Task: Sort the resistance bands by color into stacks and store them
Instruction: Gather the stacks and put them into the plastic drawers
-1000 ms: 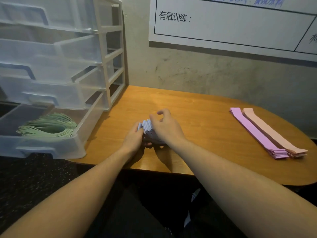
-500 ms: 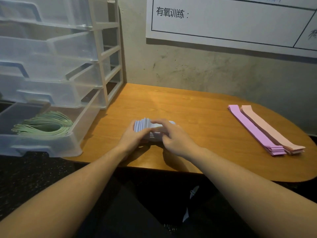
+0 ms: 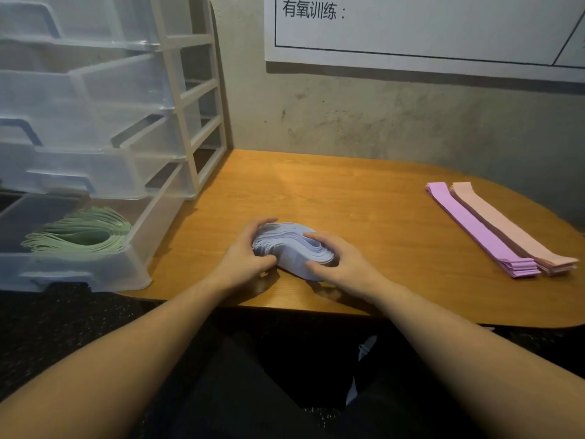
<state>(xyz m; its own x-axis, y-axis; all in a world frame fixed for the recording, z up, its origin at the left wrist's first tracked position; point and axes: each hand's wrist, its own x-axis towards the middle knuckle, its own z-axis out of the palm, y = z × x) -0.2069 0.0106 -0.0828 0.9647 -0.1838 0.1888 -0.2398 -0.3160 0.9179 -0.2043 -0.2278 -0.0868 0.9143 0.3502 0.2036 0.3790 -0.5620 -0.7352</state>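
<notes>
A folded bundle of pale blue resistance bands (image 3: 292, 245) rests on the wooden table (image 3: 364, 201) near its front edge. My left hand (image 3: 243, 258) grips the bundle's left end and my right hand (image 3: 342, 264) grips its right end. A stack of purple bands (image 3: 474, 226) lies flat at the table's right, touching a stack of peach bands (image 3: 506, 223) beside it. Curled green bands (image 3: 85, 231) lie in the pulled-out bottom drawer (image 3: 95, 274) of the clear plastic drawer unit (image 3: 177, 90) at the left.
The drawer unit's upper drawers are partly pulled out over the table's left edge. A concrete wall with a white printed sheet (image 3: 411, 26) backs the table. My dark-clothed legs show below the front edge.
The blue bundle has been turned from standing on edge to lying flatter and spread wider. My right hand has shifted from on top of it to its right end.
</notes>
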